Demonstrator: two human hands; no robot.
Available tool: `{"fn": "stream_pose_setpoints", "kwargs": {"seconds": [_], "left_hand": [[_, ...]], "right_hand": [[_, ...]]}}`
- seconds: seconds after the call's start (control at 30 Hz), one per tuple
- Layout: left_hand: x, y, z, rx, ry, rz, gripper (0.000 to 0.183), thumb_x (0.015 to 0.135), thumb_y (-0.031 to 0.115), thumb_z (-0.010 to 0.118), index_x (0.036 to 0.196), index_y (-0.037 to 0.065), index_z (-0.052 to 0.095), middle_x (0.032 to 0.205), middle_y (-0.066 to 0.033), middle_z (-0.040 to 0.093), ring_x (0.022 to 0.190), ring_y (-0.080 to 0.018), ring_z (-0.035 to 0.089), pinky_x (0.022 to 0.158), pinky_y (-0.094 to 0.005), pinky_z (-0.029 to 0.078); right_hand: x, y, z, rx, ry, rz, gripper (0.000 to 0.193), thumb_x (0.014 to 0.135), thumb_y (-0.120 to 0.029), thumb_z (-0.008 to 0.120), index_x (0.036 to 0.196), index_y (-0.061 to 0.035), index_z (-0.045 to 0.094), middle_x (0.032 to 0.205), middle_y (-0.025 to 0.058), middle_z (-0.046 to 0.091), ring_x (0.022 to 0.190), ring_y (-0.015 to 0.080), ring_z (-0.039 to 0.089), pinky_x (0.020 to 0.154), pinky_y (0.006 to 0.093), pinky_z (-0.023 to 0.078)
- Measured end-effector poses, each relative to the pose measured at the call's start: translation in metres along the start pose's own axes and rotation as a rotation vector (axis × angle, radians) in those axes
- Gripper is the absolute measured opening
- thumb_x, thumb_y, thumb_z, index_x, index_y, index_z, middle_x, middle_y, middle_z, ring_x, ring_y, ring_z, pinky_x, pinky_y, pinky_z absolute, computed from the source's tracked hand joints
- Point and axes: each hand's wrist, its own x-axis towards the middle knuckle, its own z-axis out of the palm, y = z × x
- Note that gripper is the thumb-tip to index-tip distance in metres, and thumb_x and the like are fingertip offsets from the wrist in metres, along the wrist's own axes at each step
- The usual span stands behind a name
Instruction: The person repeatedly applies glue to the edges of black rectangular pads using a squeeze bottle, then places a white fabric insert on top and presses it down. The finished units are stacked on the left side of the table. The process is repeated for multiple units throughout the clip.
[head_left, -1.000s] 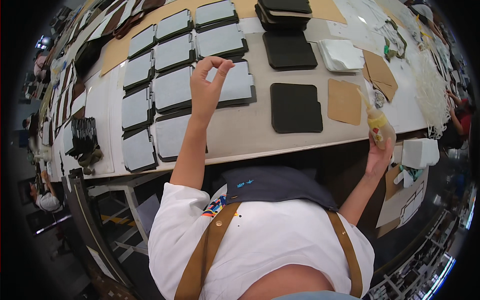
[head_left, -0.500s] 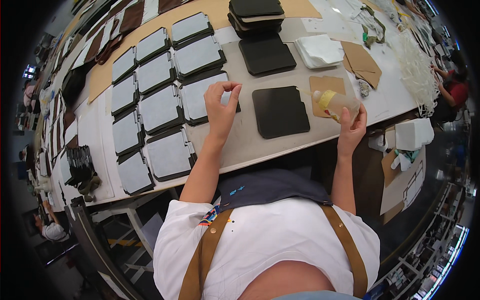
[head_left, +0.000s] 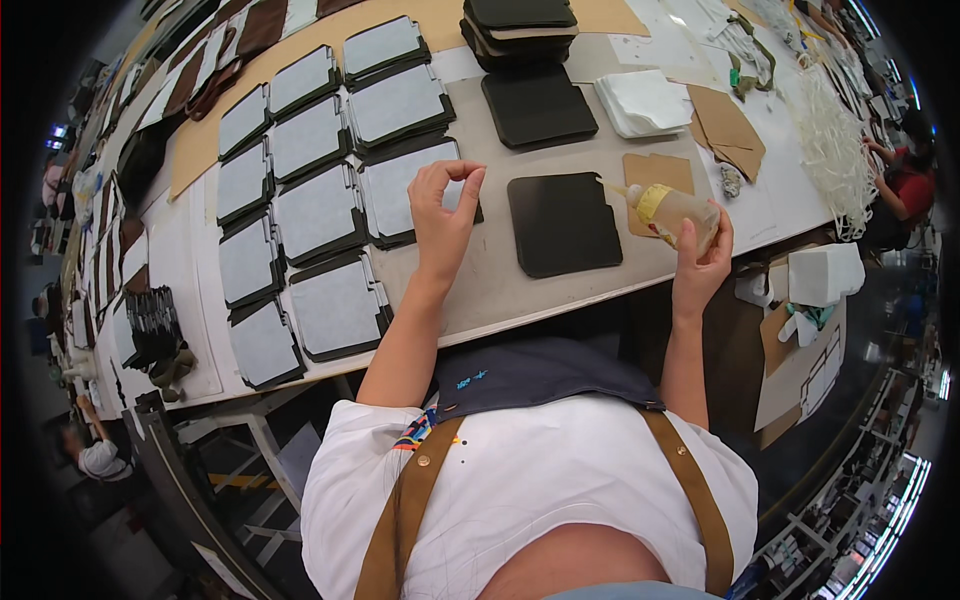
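My right hand (head_left: 703,252) is wrapped round a translucent squeeze bottle (head_left: 685,212) with a yellow band and a thin nozzle. The bottle is tilted, its nozzle pointing left at the upper right corner of a dark, flat panel (head_left: 562,228). Whether the tip touches the panel I cannot tell. Left of that panel, my left hand (head_left: 442,210) is raised with thumb and forefinger curled together in a pinch; anything between the tips is too small to make out. Beneath and beside it lie dark panels topped with pale grey sheets (head_left: 400,190).
Rows of similar grey-topped panels (head_left: 318,222) cover the table's left part. Farther back stand a dark stack (head_left: 520,35), another dark panel (head_left: 540,108) and white sheets (head_left: 642,103). Brown card (head_left: 655,180) lies under the bottle. At far right a person in red (head_left: 905,185) works.
The view has shifted very slightly. Both hands keep nearly the same pose, and the bottle's nozzle stays by the panel's upper right corner.
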Motion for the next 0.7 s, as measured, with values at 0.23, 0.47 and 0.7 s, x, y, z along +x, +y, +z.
{"fn": "stream_pose_setpoints", "kwargs": {"seconds": [0.23, 0.47, 0.7], "left_hand": [[0.001, -0.001, 0.0, -0.002, -0.006, -0.004, 0.01, 0.091, 0.019, 0.074, 0.091, 0.008, 0.072, 0.09, -0.0015, 0.068, 0.092, -0.0193, 0.059, 0.094, -0.0353, 0.038], [0.0, -0.002, 0.0, -0.004, 0.003, -0.007, 0.01, 0.091, 0.018, 0.074, 0.092, 0.008, 0.071, 0.09, -0.0016, 0.068, 0.091, -0.0193, 0.059, 0.094, -0.0351, 0.038], [0.001, -0.003, 0.0, -0.007, 0.002, -0.004, 0.01, 0.091, 0.018, 0.074, 0.092, 0.008, 0.071, 0.09, -0.0017, 0.067, 0.092, -0.0194, 0.059, 0.094, -0.0348, 0.038]], "right_hand": [[-0.001, -0.001, -0.001, -0.016, -0.005, -0.016, 0.047, 0.092, -0.008, 0.072, 0.134, 0.0033, 0.054, 0.126, 0.0109, 0.059, 0.113, 0.0174, 0.059, 0.099, 0.0316, 0.048], [-0.006, -0.004, 0.002, -0.066, -0.027, -0.062, 0.049, 0.088, -0.008, 0.073, 0.133, 0.0027, 0.054, 0.124, 0.0107, 0.058, 0.114, 0.019, 0.058, 0.1, 0.0327, 0.047], [-0.014, -0.015, 0.015, -0.066, -0.08, -0.093, 0.052, 0.087, -0.009, 0.075, 0.133, 0.0022, 0.054, 0.124, 0.0109, 0.058, 0.113, 0.0201, 0.058, 0.099, 0.0326, 0.047]]}}
